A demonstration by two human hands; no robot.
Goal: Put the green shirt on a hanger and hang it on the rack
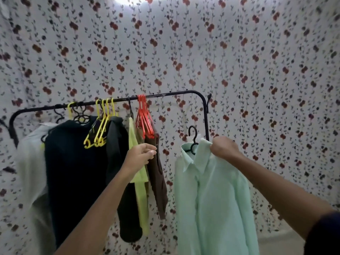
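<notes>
The mint-green shirt hangs on a black hanger, whose hook sticks up out of the collar. My right hand grips the shirt at its right shoulder and holds it up. The hook is below the bar of the black rack, near the rack's right post, and does not touch the bar. My left hand reaches to the clothes on the rack, its fingertips pinched on the upper edge of a brown garment.
Hanging on the rack from left to right are a pale garment, a dark garment, yellow hangers, a yellow-green garment and red hangers. The bar's right stretch is bare. A floral cloth covers the wall behind.
</notes>
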